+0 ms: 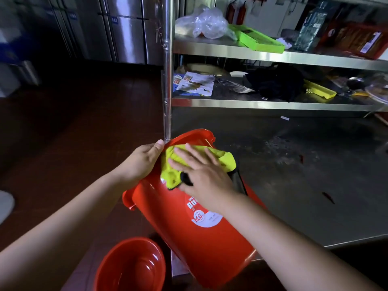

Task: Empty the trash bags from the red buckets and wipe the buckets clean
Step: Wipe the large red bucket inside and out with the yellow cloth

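A red bucket [195, 238] with a white round label lies tilted on its side at the steel table's front left corner, mouth pointing away from me. My left hand [142, 160] grips its rim on the left. My right hand [199, 173] presses a yellow cloth [222, 157] flat against the bucket's upper wall near the rim, fingers straight. A second red bucket [130, 267] stands upright and empty on the floor below, at the frame's bottom.
The steel table [304, 175] is stained, with red marks on its right part. A steel post [168, 80] rises just behind the bucket and carries two shelves [273, 105] of clutter, plastic bags and green trays. Steel fridges [126, 28] stand at the back left.
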The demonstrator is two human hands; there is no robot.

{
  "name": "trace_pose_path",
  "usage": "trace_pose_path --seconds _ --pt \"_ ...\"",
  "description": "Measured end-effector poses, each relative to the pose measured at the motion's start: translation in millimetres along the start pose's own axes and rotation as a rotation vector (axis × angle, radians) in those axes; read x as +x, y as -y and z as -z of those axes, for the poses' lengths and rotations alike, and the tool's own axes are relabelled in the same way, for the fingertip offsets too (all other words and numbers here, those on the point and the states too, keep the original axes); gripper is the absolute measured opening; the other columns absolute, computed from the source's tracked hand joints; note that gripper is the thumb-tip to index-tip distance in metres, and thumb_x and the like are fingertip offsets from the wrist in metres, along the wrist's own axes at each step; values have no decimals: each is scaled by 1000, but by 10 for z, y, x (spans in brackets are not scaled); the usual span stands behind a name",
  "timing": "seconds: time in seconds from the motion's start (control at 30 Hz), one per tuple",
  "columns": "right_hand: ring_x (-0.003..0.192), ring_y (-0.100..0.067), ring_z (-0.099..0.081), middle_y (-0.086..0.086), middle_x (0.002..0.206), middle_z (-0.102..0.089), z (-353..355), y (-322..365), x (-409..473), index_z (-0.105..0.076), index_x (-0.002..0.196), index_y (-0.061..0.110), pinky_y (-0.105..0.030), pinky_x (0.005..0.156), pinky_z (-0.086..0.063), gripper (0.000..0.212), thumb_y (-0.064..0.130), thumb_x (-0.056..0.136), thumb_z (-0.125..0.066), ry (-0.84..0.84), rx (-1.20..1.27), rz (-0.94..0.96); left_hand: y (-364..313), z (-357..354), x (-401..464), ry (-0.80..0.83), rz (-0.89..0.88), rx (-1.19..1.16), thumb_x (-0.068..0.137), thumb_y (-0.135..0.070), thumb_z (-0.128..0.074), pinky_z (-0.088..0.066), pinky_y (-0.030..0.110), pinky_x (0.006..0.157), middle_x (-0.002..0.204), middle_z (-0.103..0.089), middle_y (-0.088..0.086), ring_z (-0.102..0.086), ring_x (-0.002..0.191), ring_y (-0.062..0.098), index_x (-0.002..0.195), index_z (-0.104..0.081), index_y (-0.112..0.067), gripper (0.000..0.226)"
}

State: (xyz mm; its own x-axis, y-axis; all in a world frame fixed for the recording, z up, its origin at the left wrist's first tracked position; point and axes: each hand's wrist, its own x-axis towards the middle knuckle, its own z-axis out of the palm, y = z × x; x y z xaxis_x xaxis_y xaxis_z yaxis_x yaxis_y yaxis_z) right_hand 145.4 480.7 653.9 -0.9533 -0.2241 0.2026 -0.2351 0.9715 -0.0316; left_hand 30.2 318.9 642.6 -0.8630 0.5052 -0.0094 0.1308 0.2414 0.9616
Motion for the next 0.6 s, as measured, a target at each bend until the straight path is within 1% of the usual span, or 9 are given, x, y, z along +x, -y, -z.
trace_pose_path --seconds 0.07,0.13,0.2,0.27,0.33,0.37,0.43,0.5,0.6 --pt "146 -13 -10 12 157 -18 36 -175 59 -34 143 35 -35 118 -9 57 41 91 -54 -36 193 -102 37 21 -59 10 -1 -21 90 -52 -39 -36 -7 67 75 -65 -33 -54 78 -25 83 -63 -32 32" --pt "142 -14 -25 11 154 -26 63 -344 136 -39 142 34 -25 114 -18 54 38 91 -57 -61 410 -235 78 59 -115 -9 -14 -34 84 -58 -38 -35 -7 70 84 -61 -28 -55 78 -20 93 -60 -35 33" --pt "133 -17 -40 7 148 -39 54 -487 201 -40 140 36 -25 105 -31 51 43 92 -53 -11 525 -396 115 59 -153 -31 -46 -47 83 -59 -40 -41 -1 70 88 -65 -15 -59 79 -10 83 -65 -27 41" --pt "115 -23 -56 0 123 -62 35 -616 236 -53 129 30 -29 90 -45 41 48 92 -49 16 600 -569 111 24 -196 -63 -43 -61 83 -59 -44 -46 3 69 84 -71 -12 -63 80 -6 84 -69 -23 44" --pt "99 -23 -62 4 93 -66 56 -709 247 -62 106 25 -25 69 -45 36 53 92 -46 36 700 -718 106 -10 -227 -101 -14 -79 86 -55 -48 -46 4 66 80 -72 -19 -65 80 -8 81 -68 -30 33" --pt "95 -21 -62 6 90 -64 82 -729 250 -62 104 24 -25 67 -42 39 56 92 -44 63 731 -766 107 -15 -236 -114 2 -91 88 -52 -49 -46 4 65 79 -72 -20 -65 80 -8 80 -67 -32 29" --pt "98 -20 -60 0 103 -64 85 -722 253 -60 114 24 -28 76 -42 46 59 92 -40 103 703 -765 116 -8 -231 -118 23 -95 91 -48 -50 -46 5 63 78 -72 -21 -65 79 -9 81 -67 -32 25" --pt "114 -24 -54 -4 129 -57 48 -642 239 -50 131 24 -34 90 -43 53 59 92 -38 92 557 -668 108 -1 -211 -107 41 -86 92 -47 -50 -47 11 66 81 -73 -16 -67 80 -5 82 -68 -30 26" --pt "143 -20 -21 2 158 -18 50 -388 115 -21 150 29 -37 114 -24 65 56 93 -38 73 319 -458 40 -24 -142 -74 60 -95 92 -45 -52 -52 19 73 86 -75 -7 -70 84 7 80 -70 -27 29"
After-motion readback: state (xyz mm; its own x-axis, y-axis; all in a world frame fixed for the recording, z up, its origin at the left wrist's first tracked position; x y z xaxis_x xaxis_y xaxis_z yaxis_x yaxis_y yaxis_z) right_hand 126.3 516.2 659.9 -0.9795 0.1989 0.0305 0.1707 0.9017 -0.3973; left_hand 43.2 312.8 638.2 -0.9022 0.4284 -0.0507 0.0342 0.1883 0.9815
